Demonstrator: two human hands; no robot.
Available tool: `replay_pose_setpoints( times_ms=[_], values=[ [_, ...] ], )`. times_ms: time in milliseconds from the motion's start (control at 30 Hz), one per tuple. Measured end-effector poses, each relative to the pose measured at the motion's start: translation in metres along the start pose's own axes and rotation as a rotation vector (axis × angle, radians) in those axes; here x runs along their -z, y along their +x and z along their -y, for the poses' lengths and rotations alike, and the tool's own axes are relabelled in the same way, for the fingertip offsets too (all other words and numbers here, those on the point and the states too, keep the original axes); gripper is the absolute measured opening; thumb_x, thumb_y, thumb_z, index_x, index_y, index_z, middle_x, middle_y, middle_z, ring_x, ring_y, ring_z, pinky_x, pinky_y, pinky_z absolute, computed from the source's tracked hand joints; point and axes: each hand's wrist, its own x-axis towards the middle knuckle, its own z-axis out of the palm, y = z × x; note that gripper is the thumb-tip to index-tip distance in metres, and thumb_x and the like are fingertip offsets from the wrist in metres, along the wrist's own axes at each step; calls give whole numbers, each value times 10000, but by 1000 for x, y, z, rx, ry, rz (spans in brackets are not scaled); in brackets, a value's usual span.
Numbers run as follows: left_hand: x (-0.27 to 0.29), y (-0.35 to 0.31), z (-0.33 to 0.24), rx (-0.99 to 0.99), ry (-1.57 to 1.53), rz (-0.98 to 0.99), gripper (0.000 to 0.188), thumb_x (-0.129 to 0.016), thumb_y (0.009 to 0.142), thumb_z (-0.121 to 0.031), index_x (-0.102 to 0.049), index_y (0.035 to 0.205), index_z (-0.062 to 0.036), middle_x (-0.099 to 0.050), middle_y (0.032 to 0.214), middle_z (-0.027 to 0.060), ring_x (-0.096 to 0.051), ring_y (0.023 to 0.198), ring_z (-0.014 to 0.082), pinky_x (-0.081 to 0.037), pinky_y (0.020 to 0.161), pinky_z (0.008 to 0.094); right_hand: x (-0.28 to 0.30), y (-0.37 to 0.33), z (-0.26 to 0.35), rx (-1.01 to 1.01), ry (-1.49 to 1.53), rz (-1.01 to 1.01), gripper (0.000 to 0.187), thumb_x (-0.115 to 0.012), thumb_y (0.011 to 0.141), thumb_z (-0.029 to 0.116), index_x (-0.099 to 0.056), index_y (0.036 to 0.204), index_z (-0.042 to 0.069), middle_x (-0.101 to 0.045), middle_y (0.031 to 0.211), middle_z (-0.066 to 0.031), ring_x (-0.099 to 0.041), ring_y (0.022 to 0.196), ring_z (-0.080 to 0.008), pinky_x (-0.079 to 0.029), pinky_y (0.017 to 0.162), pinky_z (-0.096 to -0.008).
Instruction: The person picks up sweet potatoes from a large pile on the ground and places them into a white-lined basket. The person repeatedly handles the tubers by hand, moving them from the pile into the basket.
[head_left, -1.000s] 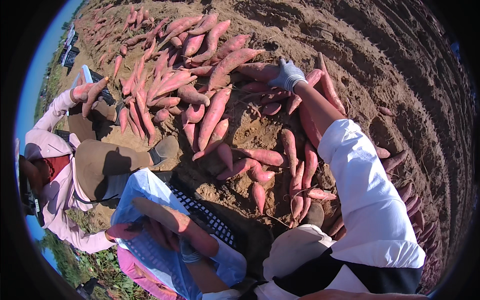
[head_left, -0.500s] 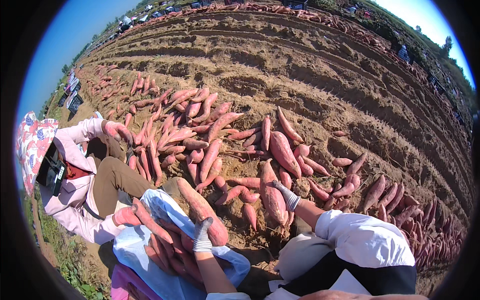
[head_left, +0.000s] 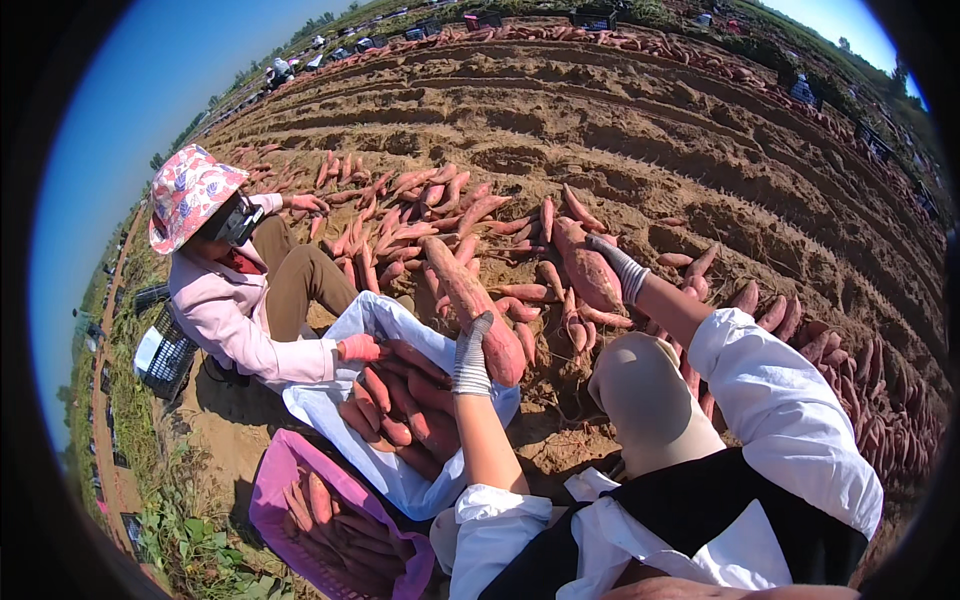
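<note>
My left hand, in a grey and white glove, is closed around the lower end of a long, thick sweet potato. It holds this slanted, just beyond the far right rim of a crate lined with a pale blue sheet. Several sweet potatoes lie inside that crate. My right hand, gloved alike, grips the right side of another fat sweet potato over the pile. Its fingertips are partly hidden. Loose sweet potatoes lie on the soil between my hands.
At the left sits a co-worker in a pink jacket, one red-gloved hand at the lined crate. Nearby are a purple-lined crate of sweet potatoes and a black crate. My bent knee is below my right hand.
My view has swung left. My left hand and its sweet potato have moved from over the lined crate to beyond its rim. My right hand has reached farther out over the pile.
</note>
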Motion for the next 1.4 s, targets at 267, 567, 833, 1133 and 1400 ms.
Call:
replay_pose_setpoints(
  times_ms=[267,567,833,1133,1400],
  values=[
    [80,-63,-41,-466,80,-65,1031,-687,750,-539,-163,1479,-33,-196,1527,132,-152,1401,205,-151,1129,282,-109,-1,-79,-159,-400,-152,493,-613,860,499,-592,1125,84,-649,1099,-118,-614,936,-240,-489,847,-401],
    [141,-121,-77,-364,-1002,500,343,-570,886,-424,-468,771,-118,-481,738,5,-511,899,160,-350,1017,401,-101,-19,-114,-228,-213,-188,497,-492,930,468,-522,1258,97,-585,1239,-108,-551,1124,-261,-419,977,-398],
    [77,-141,-74,-76,-837,152,577,-528,904,-488,-449,1353,-135,-484,1347,29,-399,1255,148,-159,1124,334,-45,14,-94,-49,-242,-316,491,-627,852,476,-587,1158,94,-654,1099,-92,-625,978,-226,-490,886,-379],
    [120,-85,-40,-319,-795,547,532,-444,934,-483,-504,1293,-95,-601,1172,87,-575,1041,244,-438,954,413,-17,27,-60,-303,-201,-98,478,-641,843,446,-587,1138,74,-666,1034,-130,-653,891,-270,-527,818,-394],
    [190,-96,-81,-259,-148,-312,710,-736,755,-404,-479,1285,-7,-611,1105,120,-589,992,255,-456,914,372,-45,9,-86,-248,-504,-80,429,-740,777,258,-614,1114,25,-652,1065,-122,-625,932,-221,-507,850,-342]
  ],
)
